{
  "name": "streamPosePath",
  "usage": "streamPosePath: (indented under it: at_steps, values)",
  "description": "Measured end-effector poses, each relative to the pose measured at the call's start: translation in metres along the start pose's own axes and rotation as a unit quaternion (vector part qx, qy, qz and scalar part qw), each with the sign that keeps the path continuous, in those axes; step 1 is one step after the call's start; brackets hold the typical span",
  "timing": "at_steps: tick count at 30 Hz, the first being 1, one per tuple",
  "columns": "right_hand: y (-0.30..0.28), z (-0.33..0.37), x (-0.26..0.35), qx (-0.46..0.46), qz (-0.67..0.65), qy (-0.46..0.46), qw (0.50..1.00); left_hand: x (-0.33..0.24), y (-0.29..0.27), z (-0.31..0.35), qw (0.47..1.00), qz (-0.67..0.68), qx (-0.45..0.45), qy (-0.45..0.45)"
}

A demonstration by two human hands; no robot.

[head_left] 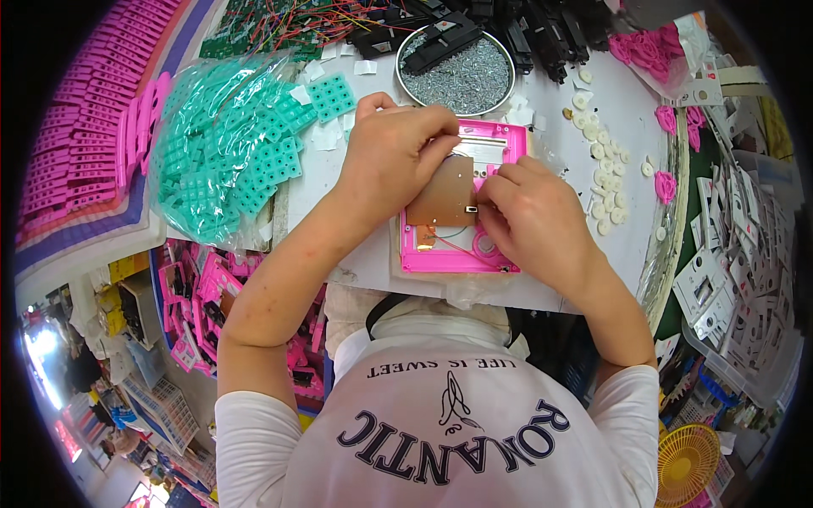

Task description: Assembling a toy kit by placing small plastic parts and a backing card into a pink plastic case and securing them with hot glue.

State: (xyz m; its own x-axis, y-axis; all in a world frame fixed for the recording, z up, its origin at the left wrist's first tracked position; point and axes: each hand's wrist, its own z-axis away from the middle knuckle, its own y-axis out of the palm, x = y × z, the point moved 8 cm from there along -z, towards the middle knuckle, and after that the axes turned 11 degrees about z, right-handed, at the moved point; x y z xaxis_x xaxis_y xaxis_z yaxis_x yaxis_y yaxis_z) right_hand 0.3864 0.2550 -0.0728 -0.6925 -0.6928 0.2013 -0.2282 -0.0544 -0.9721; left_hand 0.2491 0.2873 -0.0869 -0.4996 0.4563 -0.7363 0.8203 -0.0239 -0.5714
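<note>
A pink plastic casing (410, 254) lies open side up on the table in front of me. Over its middle sits a brown circuit board (442, 193) with a small switch on its right edge, tilted a little. My left hand (391, 152) reaches in from the left, thumb and fingers pinched at the board's upper part. At the board's right edge, my right hand (535, 212) has curled fingers closed by the switch; its fingertips are partly hidden. Thin red wires (457, 247) and a round pink part (486, 247) show inside the casing below the board.
Left stands a clear bag of teal keypads (229, 144). A round metal bowl of screws (474, 80) is behind the casing, with black plastic parts (550, 38) beside it. White round pieces (603, 178) lie right. Stacked pink panels (93, 102) fill the far left.
</note>
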Motion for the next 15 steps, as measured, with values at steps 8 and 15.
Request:
streamPosePath:
  at_steps: [8,15]
  values:
    - [-0.002,0.013,-0.001,-0.081,-0.041,0.014,0.996,-0.022,0.022,-0.011,0.988,-0.065,0.089,0.107]
    - [-0.002,0.016,-0.006,-0.088,-0.051,0.027,0.994,-0.042,0.054,-0.025,0.929,-0.21,0.251,0.174]
